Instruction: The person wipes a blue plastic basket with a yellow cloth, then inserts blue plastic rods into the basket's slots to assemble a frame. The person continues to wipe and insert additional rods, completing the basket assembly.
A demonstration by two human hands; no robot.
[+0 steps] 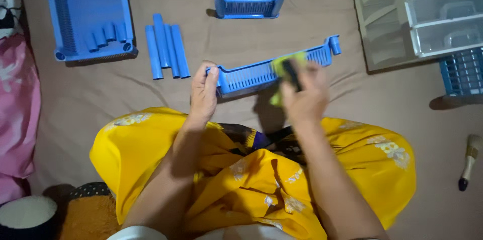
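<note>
Hands (204, 94) (304, 99) grip 1 tray (251, 74) (4 tubes (167, 51) nearby).

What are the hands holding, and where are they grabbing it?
The left hand grips the blue basket tray by its left end. The right hand presses a yellow-green cloth against its side.

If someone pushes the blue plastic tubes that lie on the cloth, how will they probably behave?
The four blue plastic tubes look round and smooth, so they would probably roll sideways. They seem hollow, likely light for their length, and stiff. The soft brown cloth beneath may slow them.
</note>
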